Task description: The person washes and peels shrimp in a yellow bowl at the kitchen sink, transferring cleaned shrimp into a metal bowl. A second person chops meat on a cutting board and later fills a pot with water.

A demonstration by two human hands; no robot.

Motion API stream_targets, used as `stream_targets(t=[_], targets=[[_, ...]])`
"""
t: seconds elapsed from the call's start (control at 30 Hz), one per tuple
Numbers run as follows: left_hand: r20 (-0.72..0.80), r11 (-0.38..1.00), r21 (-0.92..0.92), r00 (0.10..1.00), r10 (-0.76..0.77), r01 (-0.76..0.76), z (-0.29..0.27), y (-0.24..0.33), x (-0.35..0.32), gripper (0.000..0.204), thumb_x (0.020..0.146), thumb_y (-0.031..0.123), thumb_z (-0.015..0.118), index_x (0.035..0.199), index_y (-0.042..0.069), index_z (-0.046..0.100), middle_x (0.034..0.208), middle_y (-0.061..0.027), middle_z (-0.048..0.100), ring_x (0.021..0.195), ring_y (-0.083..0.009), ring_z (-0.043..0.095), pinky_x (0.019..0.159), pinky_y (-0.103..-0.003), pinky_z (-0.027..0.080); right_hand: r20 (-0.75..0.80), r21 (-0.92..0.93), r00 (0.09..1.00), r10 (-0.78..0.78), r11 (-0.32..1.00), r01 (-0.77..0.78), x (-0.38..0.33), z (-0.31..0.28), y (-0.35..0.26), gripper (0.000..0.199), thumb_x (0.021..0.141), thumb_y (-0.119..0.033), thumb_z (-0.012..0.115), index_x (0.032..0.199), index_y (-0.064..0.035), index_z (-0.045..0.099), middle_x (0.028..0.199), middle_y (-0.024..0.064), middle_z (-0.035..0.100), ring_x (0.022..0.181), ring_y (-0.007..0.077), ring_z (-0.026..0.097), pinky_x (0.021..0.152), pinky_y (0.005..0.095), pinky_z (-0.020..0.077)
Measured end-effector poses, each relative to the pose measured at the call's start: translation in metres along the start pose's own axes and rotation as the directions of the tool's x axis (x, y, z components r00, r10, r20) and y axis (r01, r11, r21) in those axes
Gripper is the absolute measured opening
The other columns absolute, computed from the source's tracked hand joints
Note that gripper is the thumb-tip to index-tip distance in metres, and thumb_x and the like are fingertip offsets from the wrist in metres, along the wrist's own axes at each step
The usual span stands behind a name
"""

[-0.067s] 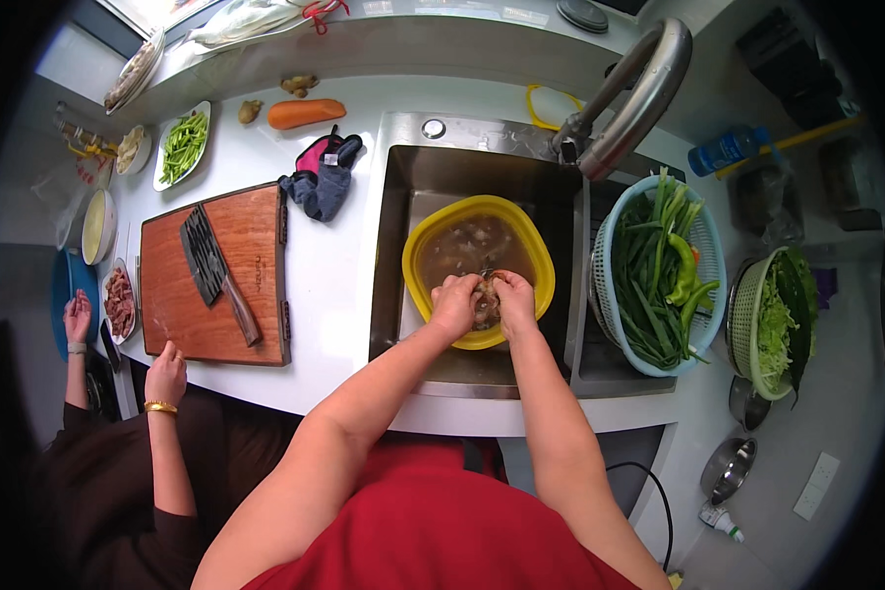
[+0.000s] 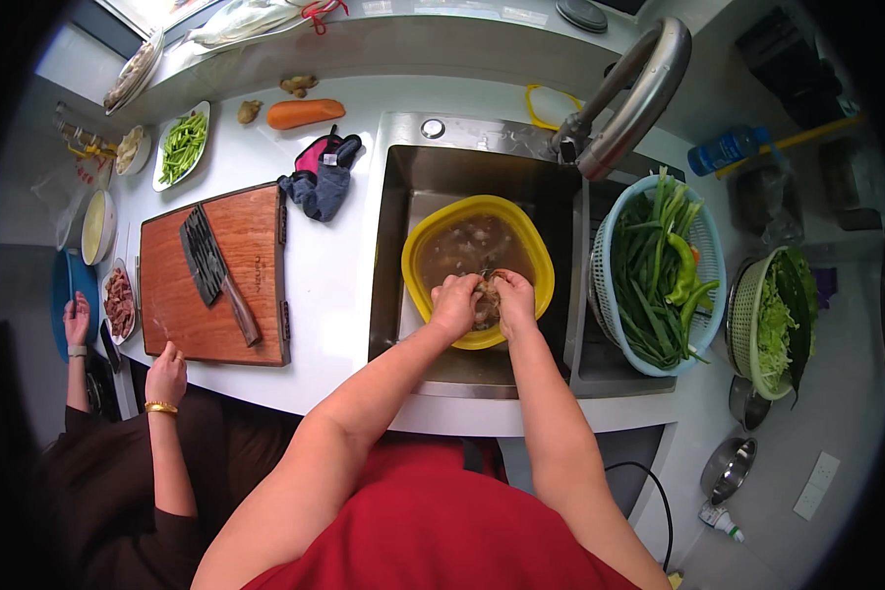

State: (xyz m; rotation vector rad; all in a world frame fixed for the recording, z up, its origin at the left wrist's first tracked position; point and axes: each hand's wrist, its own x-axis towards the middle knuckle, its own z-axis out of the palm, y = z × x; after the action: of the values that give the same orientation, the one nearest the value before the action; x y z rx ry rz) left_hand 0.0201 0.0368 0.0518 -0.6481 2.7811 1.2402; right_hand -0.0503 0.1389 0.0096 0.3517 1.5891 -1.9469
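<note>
**Both hands in the yellow basin at the sink**

So the person in the red top is standing at the sink [image 2: 403, 197], and both hands are down in a yellow basin [image 2: 415, 258] that sits inside it, toward the sink's right wall. The basin is full of murky brownish water with pale bits floating in it. The left hand [image 2: 454, 305] and the right hand [image 2: 514, 300] are close together at the basin's near rim, fingers curled in and clenched around a wet brownish lump [image 2: 486, 300] held between them. Can't tell what the lump actually is.

Just right of the sink there's a blue basket [image 2: 703, 246] stuffed with long green stalks and a couple of green peppers, and past that a green colander [image 2: 747, 324] of shredded greens. The big curved tap [image 2: 639, 88] arches over the sink's far right corner.

On the counter's left half lies a wooden cutting board [image 2: 256, 246] with a cleaver [image 2: 211, 267] on it. A dark cloth [image 2: 320, 182] sits between board and sink, and a carrot [image 2: 305, 113] lies along the far edge. Another person in dark sleeves stands at the counter's left end, one hand [image 2: 165, 376] resting by the board's near corner.
</note>
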Motion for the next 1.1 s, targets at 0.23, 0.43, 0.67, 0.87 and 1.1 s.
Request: stream_targets(t=[0.23,0.43,0.67,0.87,1.1], targets=[[-0.034,0.991,-0.06,0.992,-0.124,0.122,0.011,-0.021,0.0,0.023,0.079,0.01,0.056,0.102,0.011,0.057,0.099,-0.008,0.061,0.101,-0.0277,0.051,0.083,-0.044,0.037,-0.095,0.139,0.985,0.143,0.982,-0.129,0.007,-0.024,-0.008,0.015,0.087,-0.004,0.049,0.101,-0.0059,0.055,0.083,0.0006,0.056,0.07,0.0089,0.053,0.062,0.0196,0.0459],[0.047,0.899,-0.325,0.954,-0.295,0.294,0.015,-0.056,0.003,0.026,0.083,0.016,0.058,0.106,0.005,0.055,0.096,-0.0162,0.062,0.092,-0.0347,0.058,0.082,-0.036,0.045,0.125,0.134,0.985,0.121,0.981,-0.138,-0.01,-0.008,-0.046,0.015,0.088,-0.009,0.054,0.102,-0.0085,0.054,0.087,-0.0005,0.057,0.075,0.0082,0.054,0.065,0.0234,0.0475],[0.128,0.734,-0.561,0.916,-0.381,0.384,0.013,-0.045,0.008,0.014,0.083,0.01,0.058,0.094,0.002,0.057,0.078,-0.0072,0.061,0.071,-0.0156,0.056,0.066,-0.027,0.046,0.071,0.048,0.98,0.185,0.981,-0.188,-0.008,-0.025,-0.031,0.017,0.087,-0.012,0.055,0.104,-0.0116,0.053,0.092,-0.0008,0.058,0.079,0.0091,0.055,0.071,0.0262,0.0468],[0.267,0.554,-0.675,0.862,-0.431,0.487,0.011,-0.043,0.009,0.006,0.082,0.006,0.061,0.082,0.003,0.056,0.064,-0.0018,0.055,0.056,-0.0095,0.05,0.053,-0.023,0.042,0.022,0.006,0.975,0.223,0.975,-0.223,-0.015,-0.029,-0.036,0.017,0.088,-0.012,0.054,0.104,-0.0121,0.053,0.092,-0.0004,0.057,0.079,0.0105,0.055,0.072,0.0286,0.047],[0.287,0.542,-0.689,0.868,-0.405,0.481,0.022,-0.038,0.013,0.013,0.087,0.012,0.055,0.083,0.001,0.061,0.071,-0.0027,0.06,0.06,-0.0098,0.054,0.058,-0.023,0.046,0.115,0.091,0.972,0.205,0.972,-0.216,-0.026,-0.022,-0.037,0.017,0.088,-0.012,0.055,0.104,-0.0107,0.053,0.093,0.0014,0.059,0.077,0.0103,0.055,0.069,0.0268,0.0474]])
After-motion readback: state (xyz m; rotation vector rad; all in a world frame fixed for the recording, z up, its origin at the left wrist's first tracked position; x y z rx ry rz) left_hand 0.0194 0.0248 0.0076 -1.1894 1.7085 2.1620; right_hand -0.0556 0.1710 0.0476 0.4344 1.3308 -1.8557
